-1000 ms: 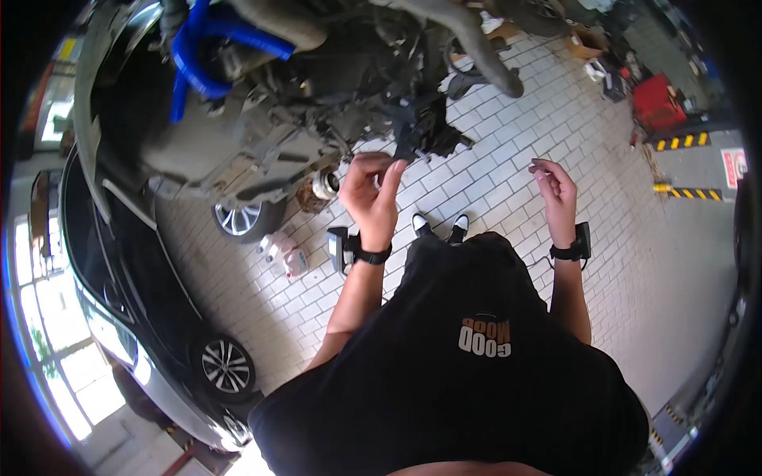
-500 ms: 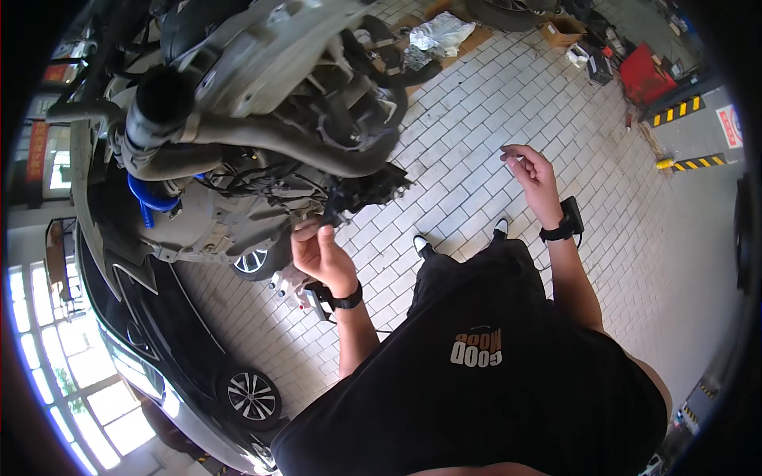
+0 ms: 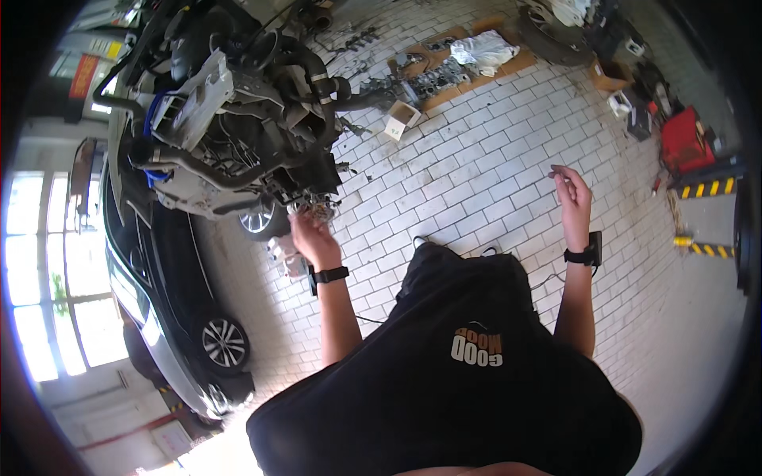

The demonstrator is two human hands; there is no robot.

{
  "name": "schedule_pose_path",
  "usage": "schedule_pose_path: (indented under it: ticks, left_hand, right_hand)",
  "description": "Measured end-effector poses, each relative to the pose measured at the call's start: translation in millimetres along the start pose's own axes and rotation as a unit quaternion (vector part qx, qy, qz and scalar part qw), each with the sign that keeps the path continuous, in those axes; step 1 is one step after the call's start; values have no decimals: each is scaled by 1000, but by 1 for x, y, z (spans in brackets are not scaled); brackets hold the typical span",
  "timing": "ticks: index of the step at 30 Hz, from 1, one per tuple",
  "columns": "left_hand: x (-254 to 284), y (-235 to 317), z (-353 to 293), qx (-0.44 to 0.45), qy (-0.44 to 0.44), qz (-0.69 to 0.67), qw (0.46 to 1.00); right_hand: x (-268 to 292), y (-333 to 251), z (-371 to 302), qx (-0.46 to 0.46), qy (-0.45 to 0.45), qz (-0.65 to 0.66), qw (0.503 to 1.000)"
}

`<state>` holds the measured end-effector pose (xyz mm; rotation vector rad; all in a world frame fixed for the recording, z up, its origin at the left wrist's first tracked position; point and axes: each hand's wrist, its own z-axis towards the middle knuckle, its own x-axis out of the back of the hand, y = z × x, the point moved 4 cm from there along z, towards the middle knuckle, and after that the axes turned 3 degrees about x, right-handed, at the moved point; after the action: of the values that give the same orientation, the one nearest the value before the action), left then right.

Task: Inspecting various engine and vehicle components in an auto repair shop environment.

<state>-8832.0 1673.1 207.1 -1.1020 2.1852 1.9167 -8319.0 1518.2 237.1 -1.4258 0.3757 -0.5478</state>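
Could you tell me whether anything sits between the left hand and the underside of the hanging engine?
Nothing visible does: the left hand already reaches the lower edge of the engine assembly. The right hand is raised apart, over the tiled floor.

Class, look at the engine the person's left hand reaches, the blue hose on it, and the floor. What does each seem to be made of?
Engine: dull grey cast metal, likely aluminium, grimy.
Blue hose: probably rubber or silicone; it bends smoothly.
Floor: pale paving bricks, matt, with visible joints.
Left hand touches the engine's underside.
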Motion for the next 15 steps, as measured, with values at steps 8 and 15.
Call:
schedule_pose_path:
  ticks: [8, 15]
  left_hand:
    - [-100, -94, -54, 190, -160, 42, 968]
    - [-174, -104, -20, 151, -169, 71, 971]
  right_hand:
    - [-21, 8, 43, -9, -63, 29, 998]
    - [-35, -3, 78, -2, -100, -20, 995]
